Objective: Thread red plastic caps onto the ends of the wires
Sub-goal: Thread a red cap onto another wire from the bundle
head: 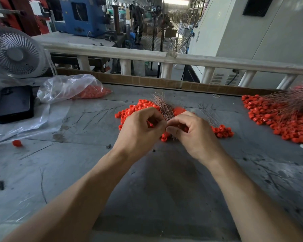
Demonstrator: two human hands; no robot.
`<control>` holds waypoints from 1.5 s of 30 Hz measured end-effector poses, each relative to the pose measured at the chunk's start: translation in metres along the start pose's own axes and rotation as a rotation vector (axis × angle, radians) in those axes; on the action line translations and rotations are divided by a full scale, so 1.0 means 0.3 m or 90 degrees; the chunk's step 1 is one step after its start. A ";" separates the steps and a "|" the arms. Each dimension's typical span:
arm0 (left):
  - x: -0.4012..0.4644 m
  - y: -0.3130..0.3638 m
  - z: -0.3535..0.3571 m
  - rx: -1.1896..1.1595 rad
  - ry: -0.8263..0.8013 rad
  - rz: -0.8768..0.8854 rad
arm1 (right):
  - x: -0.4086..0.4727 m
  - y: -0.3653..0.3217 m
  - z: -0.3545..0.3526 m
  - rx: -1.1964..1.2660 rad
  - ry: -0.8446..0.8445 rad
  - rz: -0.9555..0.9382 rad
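Wires (165,109) stand in a bundle between your fingertips, their long axis pointing up and away from you. Your left hand (140,130) curls around a red cap (150,124); your right hand (191,131) pinches the bundle just beside it. No readable writing shows.

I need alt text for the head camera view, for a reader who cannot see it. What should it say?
Two bare hands meet over a grey table: the left hand and right hand hold a bundle of thin copper wires above a heap of red plastic caps. A second heap of capped wires lies right; a bag of caps, black case and fan sit left.
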State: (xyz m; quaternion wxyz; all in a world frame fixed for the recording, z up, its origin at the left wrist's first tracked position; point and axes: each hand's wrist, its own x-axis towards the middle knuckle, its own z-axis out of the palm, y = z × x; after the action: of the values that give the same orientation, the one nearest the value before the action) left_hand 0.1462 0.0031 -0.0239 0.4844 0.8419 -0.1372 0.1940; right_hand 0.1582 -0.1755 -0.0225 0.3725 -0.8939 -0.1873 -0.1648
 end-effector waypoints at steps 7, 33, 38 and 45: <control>0.014 0.013 -0.015 -0.231 -0.016 -0.085 | -0.007 -0.019 -0.007 0.049 -0.009 0.009; 0.026 -0.034 -0.008 -0.226 -0.017 -0.087 | 0.013 0.028 -0.089 0.534 0.320 0.441; 0.031 -0.047 -0.013 -0.181 0.004 -0.103 | -0.010 -0.001 -0.080 0.362 0.229 0.414; 0.024 -0.031 -0.009 -0.167 -0.030 -0.083 | -0.019 -0.091 -0.021 -0.083 0.141 -0.107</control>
State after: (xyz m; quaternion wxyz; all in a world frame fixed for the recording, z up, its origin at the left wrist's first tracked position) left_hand 0.1559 0.0096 -0.0265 0.5987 0.7827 -0.1183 0.1226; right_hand 0.1398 -0.1634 -0.0042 0.3172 -0.8734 -0.2083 -0.3052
